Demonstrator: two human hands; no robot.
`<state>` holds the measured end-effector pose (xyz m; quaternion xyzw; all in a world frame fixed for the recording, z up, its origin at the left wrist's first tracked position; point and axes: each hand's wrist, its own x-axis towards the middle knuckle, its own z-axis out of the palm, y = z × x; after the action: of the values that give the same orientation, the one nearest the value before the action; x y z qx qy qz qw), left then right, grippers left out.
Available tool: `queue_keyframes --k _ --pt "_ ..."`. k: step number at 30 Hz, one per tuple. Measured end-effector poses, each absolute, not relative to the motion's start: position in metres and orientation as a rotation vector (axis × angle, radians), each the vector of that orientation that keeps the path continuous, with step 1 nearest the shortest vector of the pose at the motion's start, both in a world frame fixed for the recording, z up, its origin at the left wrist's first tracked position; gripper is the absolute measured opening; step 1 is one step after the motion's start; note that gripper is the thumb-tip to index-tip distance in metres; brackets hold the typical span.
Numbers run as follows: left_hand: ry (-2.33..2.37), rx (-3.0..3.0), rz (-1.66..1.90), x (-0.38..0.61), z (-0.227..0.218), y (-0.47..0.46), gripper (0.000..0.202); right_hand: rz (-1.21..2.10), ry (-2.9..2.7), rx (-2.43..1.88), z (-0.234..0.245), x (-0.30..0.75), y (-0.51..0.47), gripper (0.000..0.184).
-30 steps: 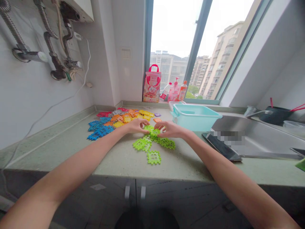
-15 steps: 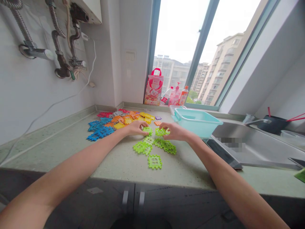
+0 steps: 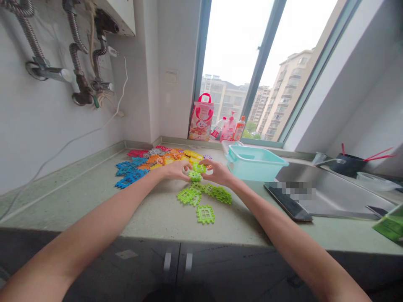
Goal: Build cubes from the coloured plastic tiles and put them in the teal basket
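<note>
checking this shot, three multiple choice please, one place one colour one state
1. Where is the turquoise plastic tub? A) windowsill B) counter beside the stainless steel sink C) in sink
2. What colour is the plastic lattice tile nearest the counter edge? A) blue B) red C) lime
3. What are the left hand and right hand doing? A) lying apart B) holding green plastic tile between them C) lifting tub
1 B, standing left of the sink. 2 C, bright green. 3 B, both close on it.
</note>
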<state>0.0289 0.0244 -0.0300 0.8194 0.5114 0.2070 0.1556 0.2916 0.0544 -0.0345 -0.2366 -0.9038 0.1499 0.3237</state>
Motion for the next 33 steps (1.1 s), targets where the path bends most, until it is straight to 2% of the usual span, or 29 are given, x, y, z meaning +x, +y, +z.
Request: queue_keyframes --k 7,12,16,22,26,33 --pt "1.526 2.406 0.543 0.031 -0.034 0.019 0.051 0.414 -2.5 -0.632 -0.015 0.304 0.049 0.042" --pt "1.57 2.406 0.566 0.038 -0.034 0.017 0.042 0.076 -2.427 -1.069 0.003 0.337 0.054 0.048" --pt "1.605 2.394 0.583 0.04 -0.035 0.019 0.043 -0.122 -2.551 -1.26 -0.005 0.345 0.054 0.051" --pt "1.603 2.384 0.593 0.041 -0.035 0.017 0.042 -0.1 -2.645 -1.396 -0.025 0.342 0.064 0.051" --pt "1.585 2.382 0.58 0.044 -0.035 0.015 0.047 -0.056 -2.567 -1.282 -0.019 0.342 0.063 0.049" --pt "1.522 2.384 0.57 0.044 -0.036 0.016 0.052 0.149 -2.393 -0.639 -0.011 0.304 0.04 0.034"
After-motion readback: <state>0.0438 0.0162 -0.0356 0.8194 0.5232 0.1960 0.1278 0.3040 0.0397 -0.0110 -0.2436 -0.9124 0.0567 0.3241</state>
